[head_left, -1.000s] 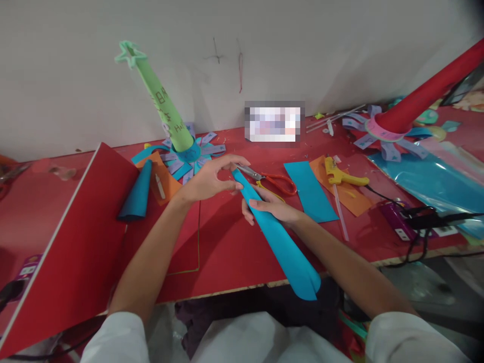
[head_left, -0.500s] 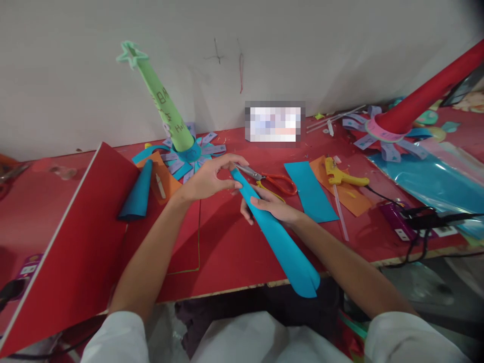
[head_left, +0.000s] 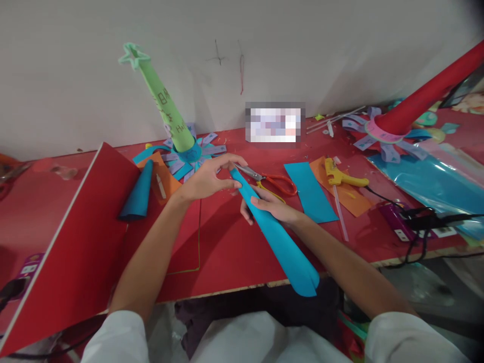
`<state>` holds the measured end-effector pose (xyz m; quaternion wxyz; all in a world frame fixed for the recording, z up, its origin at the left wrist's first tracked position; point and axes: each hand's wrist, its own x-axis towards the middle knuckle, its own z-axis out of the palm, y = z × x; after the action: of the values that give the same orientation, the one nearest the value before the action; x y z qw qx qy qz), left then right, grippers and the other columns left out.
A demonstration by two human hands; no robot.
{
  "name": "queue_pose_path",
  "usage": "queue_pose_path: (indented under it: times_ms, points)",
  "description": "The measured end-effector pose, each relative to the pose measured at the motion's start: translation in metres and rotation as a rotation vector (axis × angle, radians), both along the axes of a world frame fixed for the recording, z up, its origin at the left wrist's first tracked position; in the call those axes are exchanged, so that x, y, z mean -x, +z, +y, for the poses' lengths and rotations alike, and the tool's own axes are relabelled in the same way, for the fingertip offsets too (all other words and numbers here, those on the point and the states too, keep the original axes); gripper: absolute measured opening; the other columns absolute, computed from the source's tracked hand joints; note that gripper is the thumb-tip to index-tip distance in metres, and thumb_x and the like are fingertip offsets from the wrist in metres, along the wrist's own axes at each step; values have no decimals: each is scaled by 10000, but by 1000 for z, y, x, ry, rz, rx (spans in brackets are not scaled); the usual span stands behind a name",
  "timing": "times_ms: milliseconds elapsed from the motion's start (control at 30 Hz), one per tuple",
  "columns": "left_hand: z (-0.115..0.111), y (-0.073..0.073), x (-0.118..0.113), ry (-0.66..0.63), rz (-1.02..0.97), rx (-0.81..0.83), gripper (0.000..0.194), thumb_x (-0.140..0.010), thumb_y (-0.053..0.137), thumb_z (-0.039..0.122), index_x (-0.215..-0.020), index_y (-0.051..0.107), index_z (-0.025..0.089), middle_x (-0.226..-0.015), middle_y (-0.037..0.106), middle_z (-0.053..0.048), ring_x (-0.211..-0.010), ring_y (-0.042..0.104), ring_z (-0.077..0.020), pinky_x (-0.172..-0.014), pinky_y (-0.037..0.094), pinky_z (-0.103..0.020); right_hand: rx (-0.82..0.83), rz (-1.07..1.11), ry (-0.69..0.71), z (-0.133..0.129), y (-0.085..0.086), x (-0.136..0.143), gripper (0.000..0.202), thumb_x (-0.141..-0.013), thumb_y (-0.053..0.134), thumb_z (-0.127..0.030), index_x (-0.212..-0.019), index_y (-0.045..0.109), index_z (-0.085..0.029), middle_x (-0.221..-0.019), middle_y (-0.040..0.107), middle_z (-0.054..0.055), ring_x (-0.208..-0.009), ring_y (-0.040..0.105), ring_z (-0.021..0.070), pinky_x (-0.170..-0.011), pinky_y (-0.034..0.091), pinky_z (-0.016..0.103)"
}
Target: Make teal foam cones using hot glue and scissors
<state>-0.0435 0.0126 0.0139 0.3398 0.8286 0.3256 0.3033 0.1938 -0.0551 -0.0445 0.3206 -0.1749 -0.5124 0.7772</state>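
Observation:
A blue paper cone (head_left: 270, 229), rolled long and narrow, slants across the middle with its wider open end past the table's front edge. My right hand (head_left: 270, 204) is wrapped round its upper part, thumb on top and fingers underneath. At the narrow tip, my left hand (head_left: 212, 176) curves its fingers and thumb about the paper. Just behind the tip lie scissors (head_left: 280, 184) with red and yellow handles. A flat blue paper piece (head_left: 312, 191) rests to the right of the hands. To the left lies a shorter, darker blue cone (head_left: 138, 194).
A yellow glue gun (head_left: 342, 176) with a cord lies on orange paper (head_left: 359, 201), near a purple power strip (head_left: 395, 217). A green cone hat (head_left: 166, 108) and a red cone hat (head_left: 427, 93) stand behind. A large red board (head_left: 71, 242) leans at left.

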Motion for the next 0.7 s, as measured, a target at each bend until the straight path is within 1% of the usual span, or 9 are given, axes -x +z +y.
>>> queue_pose_path:
  times_ms: [233,367,567,700]
  points:
    - [-2,2,-2,1,-1,11,464,-852,860,396,-1274,735,247,-1269,734,-81,-1120,681,-219,-1045,551,-349,-2,-3,-4,0,0,0,631,-995,697,-599,-1408,526,-155,-833,715,23,-689,675,148,-676,540,281]
    - [-1,1,-1,-4,-12,-8,464,-850,867,403,-1270,735,257,-1252,734,-73,-1105,681,-214,-1032,555,-344,-8,-3,2,1,1,-1,641,-993,698,-606,-1406,525,-148,-835,714,23,-690,675,145,-681,540,280]
    - [2,-1,1,5,5,-23,525,-840,860,535,-1265,738,250,-1239,737,-83,-1082,688,-217,-998,566,-337,-15,-12,-4,1,0,-1,614,-1003,674,-620,-1385,525,-163,-846,715,24,-691,676,150,-674,543,287]
    - [2,0,1,27,20,-15,555,-840,845,581,-1266,735,242,-1236,732,-88,-1078,684,-215,-984,567,-323,-1,-11,-17,-1,1,-1,615,-1010,653,-635,-1386,513,-168,-842,716,20,-688,677,149,-670,538,282]
